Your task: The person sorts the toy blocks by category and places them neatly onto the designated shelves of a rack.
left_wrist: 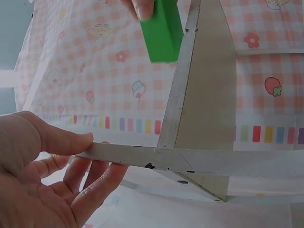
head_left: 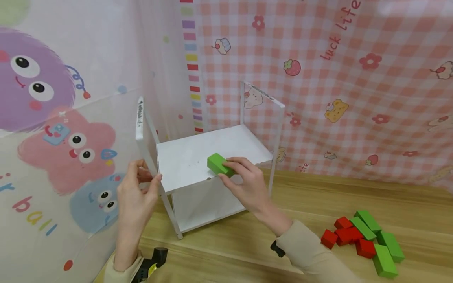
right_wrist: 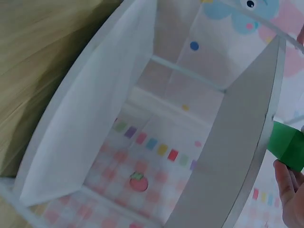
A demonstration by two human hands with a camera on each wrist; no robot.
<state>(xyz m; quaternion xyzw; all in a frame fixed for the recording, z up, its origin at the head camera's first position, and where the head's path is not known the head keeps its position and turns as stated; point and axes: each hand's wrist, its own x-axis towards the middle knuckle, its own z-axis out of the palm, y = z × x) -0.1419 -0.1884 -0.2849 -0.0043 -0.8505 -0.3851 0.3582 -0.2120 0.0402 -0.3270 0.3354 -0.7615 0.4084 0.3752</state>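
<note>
A small white two-tier shelf (head_left: 187, 161) with upright side frames stands on the wooden surface. My left hand (head_left: 136, 204) holds its left front post, and the left wrist view shows thumb and fingers pinching that white post (left_wrist: 116, 154). My right hand (head_left: 249, 188) pinches a green rectangular block (head_left: 216, 163) between thumb and fingers, over the front edge of the upper board. Seen from the right wrist, the green block (right_wrist: 287, 145) is close by the edge of the upper board (right_wrist: 251, 109).
Several red blocks (head_left: 343, 223) and green blocks (head_left: 385, 261) lie in a loose cluster on the wooden surface (head_left: 226, 251) at the right. A pink checked cloth (head_left: 311, 86) hangs behind the shelf, and a cartoon-printed sheet (head_left: 95, 78) hangs at the left.
</note>
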